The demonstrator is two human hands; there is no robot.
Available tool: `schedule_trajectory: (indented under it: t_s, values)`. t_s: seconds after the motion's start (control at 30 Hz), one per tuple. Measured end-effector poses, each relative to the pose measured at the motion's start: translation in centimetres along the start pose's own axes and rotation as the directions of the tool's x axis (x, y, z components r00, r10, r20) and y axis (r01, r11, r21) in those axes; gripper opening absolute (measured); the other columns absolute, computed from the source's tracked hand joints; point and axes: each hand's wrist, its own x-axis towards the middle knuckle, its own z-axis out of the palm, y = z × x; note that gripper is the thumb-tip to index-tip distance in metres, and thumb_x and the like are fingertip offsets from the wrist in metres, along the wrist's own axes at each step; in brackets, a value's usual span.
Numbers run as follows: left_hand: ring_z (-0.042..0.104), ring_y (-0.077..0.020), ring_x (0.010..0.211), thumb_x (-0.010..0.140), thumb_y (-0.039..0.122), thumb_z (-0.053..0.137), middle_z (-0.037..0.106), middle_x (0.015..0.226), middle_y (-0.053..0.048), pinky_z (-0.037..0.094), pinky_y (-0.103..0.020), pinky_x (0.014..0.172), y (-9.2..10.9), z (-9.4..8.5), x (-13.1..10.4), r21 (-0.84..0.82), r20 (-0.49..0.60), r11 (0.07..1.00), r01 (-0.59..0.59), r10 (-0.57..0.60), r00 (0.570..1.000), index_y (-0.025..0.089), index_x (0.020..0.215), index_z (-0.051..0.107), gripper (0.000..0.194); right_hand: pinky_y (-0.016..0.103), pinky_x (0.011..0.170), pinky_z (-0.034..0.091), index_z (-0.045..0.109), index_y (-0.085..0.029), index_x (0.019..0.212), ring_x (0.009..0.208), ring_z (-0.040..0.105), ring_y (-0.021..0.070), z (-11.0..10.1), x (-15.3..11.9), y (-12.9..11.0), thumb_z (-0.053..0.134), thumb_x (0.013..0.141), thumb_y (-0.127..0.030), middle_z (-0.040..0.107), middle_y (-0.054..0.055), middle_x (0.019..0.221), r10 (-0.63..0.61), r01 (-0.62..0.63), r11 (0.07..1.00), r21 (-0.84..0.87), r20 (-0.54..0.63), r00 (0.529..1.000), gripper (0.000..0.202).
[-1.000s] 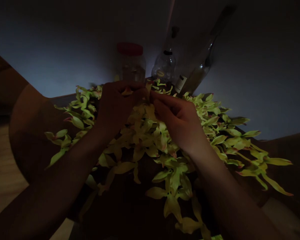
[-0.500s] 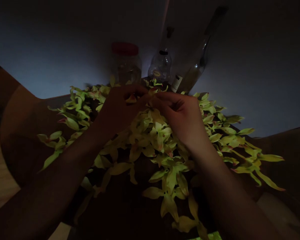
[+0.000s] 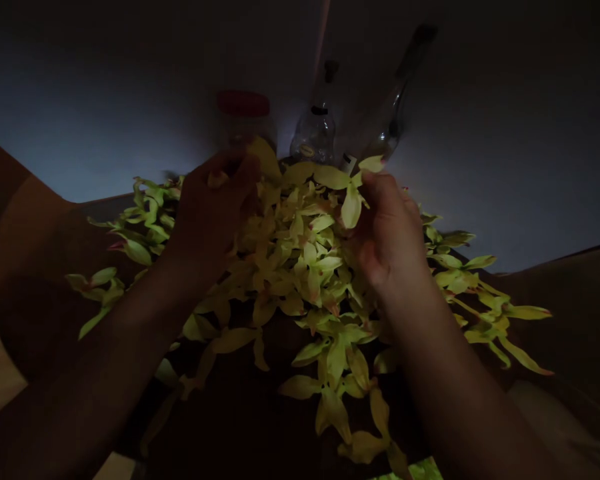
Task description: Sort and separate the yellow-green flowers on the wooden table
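Observation:
Yellow-green flowers (image 3: 320, 267) lie heaped and spread over a dark round table (image 3: 55, 247). My left hand (image 3: 215, 200) is above the left part of the heap, its fingers closed on a yellow flower (image 3: 265, 160) whose petals stick out to the right. On the other side, my right hand (image 3: 387, 220) pinches another flower (image 3: 351, 183) between thumb and fingers, its petals pointing left and down. A gap separates the two hands, and the petals between them nearly meet. The light is dim, and the left fingertips are hard to make out.
Behind the flowers stand a jar with a red lid (image 3: 243, 103), a clear rounded bottle (image 3: 314, 133) and a tall, tilted-looking bottle (image 3: 393, 120). Pale walls (image 3: 480, 180) meet in a corner behind them. Something bright green (image 3: 420, 470) shows at the bottom edge.
My hands have moved apart from where they met at the centre. Flower petals now spread out between them. The view has shifted slightly.

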Motion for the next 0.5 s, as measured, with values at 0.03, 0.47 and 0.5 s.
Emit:
schedule_trajectory:
  t_s: [0.03,0.47,0.5]
  values:
    - [0.028,-0.0085,0.052,0.097,0.020,0.063,0.032,0.058,0.003,0.026,-0.024,0.045,0.1,0.0,0.0,-0.037,-0.013,0.999,0.032,-0.033,0.999,0.019,0.068,0.051,0.031,0.023,0.055,0.047,0.059,-0.024,0.080,0.068,0.059,0.0111,-0.2,0.2,-0.1,0.073,0.084,-0.040,0.058,-0.002,0.075,0.013,-0.013,0.999,0.031,-0.012,1.000,0.022]
    - [0.032,-0.0062,0.051,0.086,0.015,0.065,0.037,0.066,0.002,0.024,-0.020,0.043,-2.0,-0.1,0.8,-0.143,-0.013,0.987,-0.070,0.069,0.998,0.018,0.075,0.057,0.014,0.021,0.052,0.042,0.075,-0.026,0.085,0.058,0.047,0.0058,1.1,-1.3,-0.9,0.082,0.079,-0.039,0.065,-0.004,0.080,0.083,-0.093,0.994,0.064,0.141,0.987,0.017]
    - [0.031,-0.0060,0.051,0.085,0.015,0.065,0.037,0.066,0.002,0.025,-0.020,0.043,-1.9,-0.1,0.9,-0.136,-0.030,0.988,-0.068,0.065,0.997,0.018,0.074,0.055,0.015,0.020,0.053,0.042,0.074,-0.025,0.081,0.057,0.046,0.0054,1.1,-1.3,-0.9,0.083,0.078,-0.038,0.064,-0.005,0.077,0.080,-0.091,0.993,0.078,0.134,0.988,0.016]
